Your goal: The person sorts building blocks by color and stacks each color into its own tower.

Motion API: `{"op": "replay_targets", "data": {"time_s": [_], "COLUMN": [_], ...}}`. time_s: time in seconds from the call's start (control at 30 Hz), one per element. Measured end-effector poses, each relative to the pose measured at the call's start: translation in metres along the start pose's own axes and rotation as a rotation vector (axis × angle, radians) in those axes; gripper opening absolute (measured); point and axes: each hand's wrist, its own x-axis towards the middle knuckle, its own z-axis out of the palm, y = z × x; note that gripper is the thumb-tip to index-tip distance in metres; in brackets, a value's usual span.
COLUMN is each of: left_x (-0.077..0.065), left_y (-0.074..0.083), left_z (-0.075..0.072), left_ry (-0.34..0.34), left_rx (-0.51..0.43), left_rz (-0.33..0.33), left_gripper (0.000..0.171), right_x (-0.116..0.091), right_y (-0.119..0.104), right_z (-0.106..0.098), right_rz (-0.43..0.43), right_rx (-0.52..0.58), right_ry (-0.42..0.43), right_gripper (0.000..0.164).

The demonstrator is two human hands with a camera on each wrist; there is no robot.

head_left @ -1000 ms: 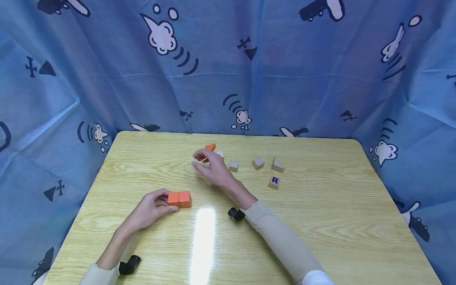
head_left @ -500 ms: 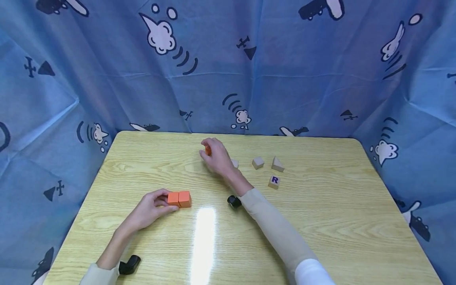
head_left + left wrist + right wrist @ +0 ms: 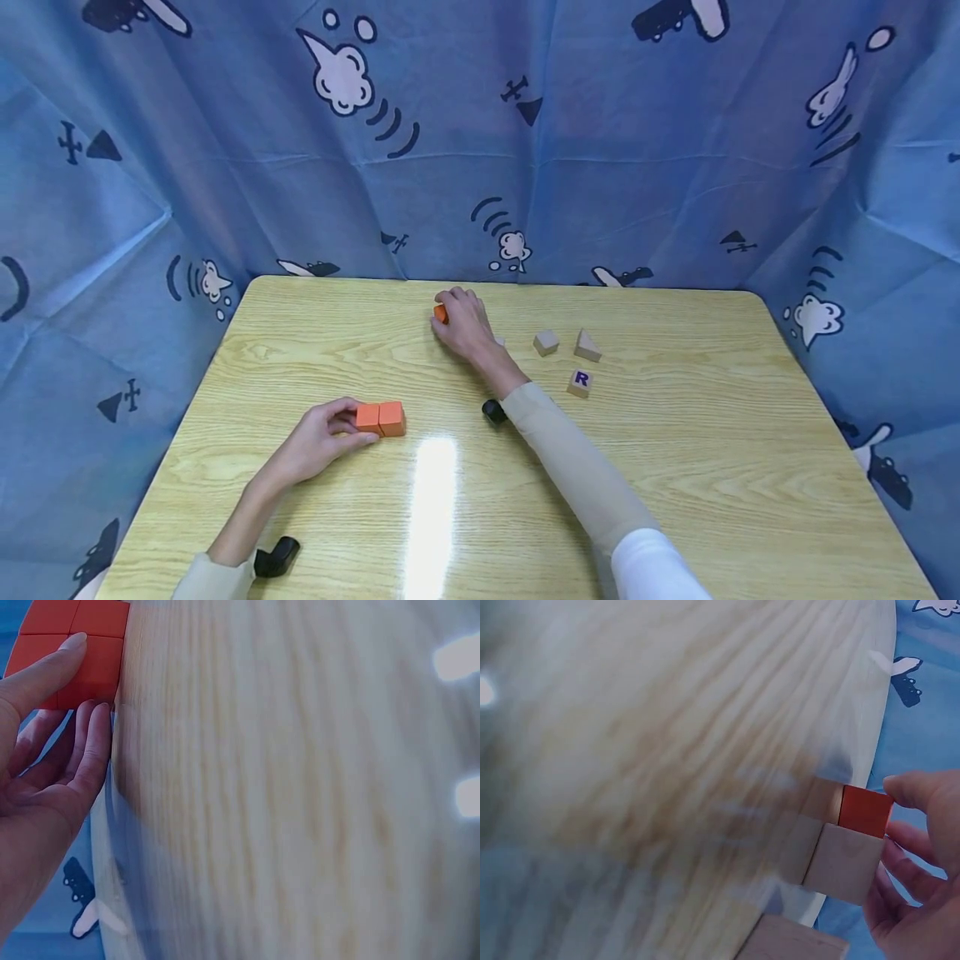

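Observation:
At the left of the table in the head view, my left hand (image 3: 315,442) grips a group of orange cubes (image 3: 391,418) that sit side by side. Two layers of these orange cubes (image 3: 97,664) show in the left wrist view, with the thumb on one face and the fingers on the opposite side. Near the table's back edge, my right hand (image 3: 467,327) pinches a small orange triangular block (image 3: 440,313). Up close, the orange block (image 3: 865,811) lies against a plain wooden cube (image 3: 844,862), which the hand mostly hides in the head view.
Right of my right hand stand a plain wooden block (image 3: 546,342), a wooden triangular block (image 3: 587,346) and a cube marked R (image 3: 580,382). Black devices (image 3: 277,557) sit on both wrists. A blue curtain (image 3: 450,167) hangs behind the wooden table (image 3: 712,433).
My right hand has reached farther back and taken hold of the orange triangular block. The left hand stays with the orange cubes.

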Motion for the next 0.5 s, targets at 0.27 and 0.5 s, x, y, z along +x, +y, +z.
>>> {"op": "replay_targets", "data": {"time_s": [0.27,0.5], "left_x": [0.0019,-0.0004], "left_y": [-0.0026,-0.0005], "left_z": [0.0002,0.0], "left_ry": [-0.004,0.001], "left_rx": [-0.003,0.003], "left_rz": [0.018,0.008], "left_gripper": [0.034,0.036], "right_x": [0.0037,0.0048], "right_y": [0.0,-0.0026], "right_z": [0.001,0.0012], "right_rz": [-0.009,0.003], "right_rx": [-0.044,-0.011], "right_ry": [-0.031,-0.067], "right_gripper": [0.03,0.027]}}
